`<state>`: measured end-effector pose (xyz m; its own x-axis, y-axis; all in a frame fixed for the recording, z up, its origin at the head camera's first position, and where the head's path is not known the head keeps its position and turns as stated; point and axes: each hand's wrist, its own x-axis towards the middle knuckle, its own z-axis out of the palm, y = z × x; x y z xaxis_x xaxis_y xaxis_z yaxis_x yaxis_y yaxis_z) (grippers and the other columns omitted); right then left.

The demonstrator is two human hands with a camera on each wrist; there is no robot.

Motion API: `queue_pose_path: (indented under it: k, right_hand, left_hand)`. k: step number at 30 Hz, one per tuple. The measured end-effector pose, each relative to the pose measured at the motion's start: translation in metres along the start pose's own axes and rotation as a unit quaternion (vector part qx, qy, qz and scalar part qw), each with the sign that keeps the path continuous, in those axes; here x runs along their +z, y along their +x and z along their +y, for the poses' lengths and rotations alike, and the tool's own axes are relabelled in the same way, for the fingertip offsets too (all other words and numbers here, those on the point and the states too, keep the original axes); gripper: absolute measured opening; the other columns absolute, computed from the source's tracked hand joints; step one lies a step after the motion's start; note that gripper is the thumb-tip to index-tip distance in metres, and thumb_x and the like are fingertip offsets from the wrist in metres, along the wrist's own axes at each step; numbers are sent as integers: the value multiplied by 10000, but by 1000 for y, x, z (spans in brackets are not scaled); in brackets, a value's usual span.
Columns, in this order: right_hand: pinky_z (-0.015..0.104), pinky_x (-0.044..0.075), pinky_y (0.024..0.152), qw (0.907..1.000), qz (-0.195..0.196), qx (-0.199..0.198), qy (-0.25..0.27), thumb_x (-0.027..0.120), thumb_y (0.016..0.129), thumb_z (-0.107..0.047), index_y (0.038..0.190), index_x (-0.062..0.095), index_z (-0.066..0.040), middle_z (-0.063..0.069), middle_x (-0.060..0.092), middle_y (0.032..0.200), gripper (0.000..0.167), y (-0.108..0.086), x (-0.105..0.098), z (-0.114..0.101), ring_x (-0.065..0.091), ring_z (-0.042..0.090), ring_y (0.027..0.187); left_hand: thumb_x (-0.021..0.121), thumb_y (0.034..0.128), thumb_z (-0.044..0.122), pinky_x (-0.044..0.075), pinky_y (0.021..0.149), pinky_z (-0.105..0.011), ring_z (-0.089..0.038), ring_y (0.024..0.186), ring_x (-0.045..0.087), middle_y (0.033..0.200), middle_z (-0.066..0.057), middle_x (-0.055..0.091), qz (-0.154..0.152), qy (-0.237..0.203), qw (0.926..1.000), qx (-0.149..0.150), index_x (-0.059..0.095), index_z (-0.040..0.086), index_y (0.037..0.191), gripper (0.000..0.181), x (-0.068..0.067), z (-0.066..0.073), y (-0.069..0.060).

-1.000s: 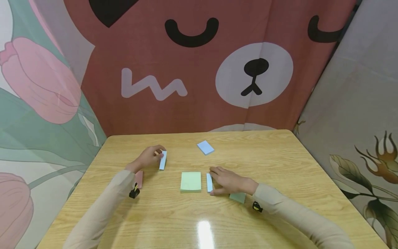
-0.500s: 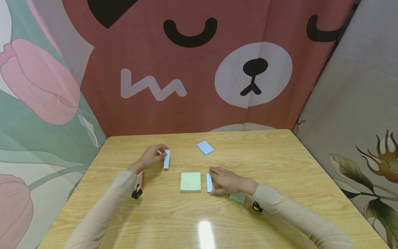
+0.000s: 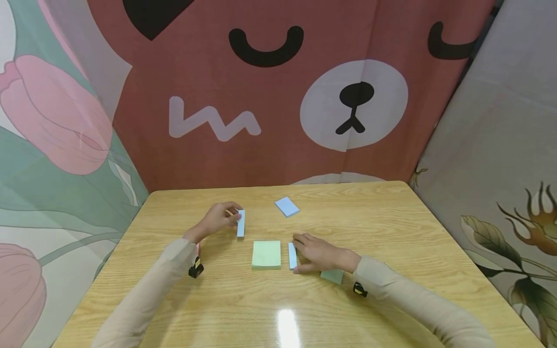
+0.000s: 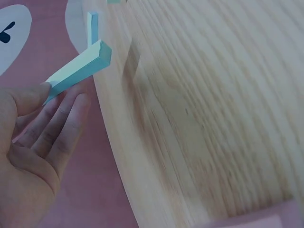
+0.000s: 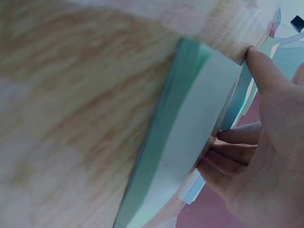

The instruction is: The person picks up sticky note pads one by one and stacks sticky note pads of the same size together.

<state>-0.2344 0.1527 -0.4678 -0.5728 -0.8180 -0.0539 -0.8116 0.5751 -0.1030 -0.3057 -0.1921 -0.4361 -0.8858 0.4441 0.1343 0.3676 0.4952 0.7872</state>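
A narrow light-blue sticky-note pad [image 3: 241, 224] is pinched between the thumb and fingers of my left hand [image 3: 216, 219]. The left wrist view shows this pad [image 4: 78, 69] raised off the table, its shadow beneath. My right hand [image 3: 319, 252] spans a second narrow blue pad [image 3: 292, 256] lying on the table, thumb at its near end and fingertips at its far end; in the right wrist view that strip [image 5: 237, 99] sits between them. Just left of it lies a square light-green pad [image 3: 266, 253].
A blue pad [image 3: 287, 206] lies turned at an angle towards the back. A duller green pad [image 3: 332, 276] sits partly under my right wrist. My left sleeve mostly hides a pink pad [image 3: 198, 249]. The wooden table [image 3: 243, 309] meets a printed curtain [image 3: 209, 164] behind.
My left hand has moved to the right with its narrow blue pad, which now stands closer to the square green pad. The right hand and its pad have stayed in place.
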Motion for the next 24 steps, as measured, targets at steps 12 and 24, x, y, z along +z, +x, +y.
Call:
queue_pose_path:
  k: [12,24]
  right_hand:
    - [459,312,1129,9999,-87,49,24,545,979,-533,1455,358,127,310,315,1505,836,0,0,0,319,393,1392]
    - [468,316,1124,10000,-29,47,61,554,981,-516,1453,356,132,314,313,1504,826,-1,0,-2,325,403,1385]
  left_hand:
    - [614,986,68,576,735,-513,-367,814,697,1012,-157,658,-184,-292,9986,411,618,-43,1233,271,11,9,4]
    - [623,978,62,566,744,-546,-458,832,677,1028,-233,656,-298,-727,9960,431,610,-89,1229,294,25,19,9]
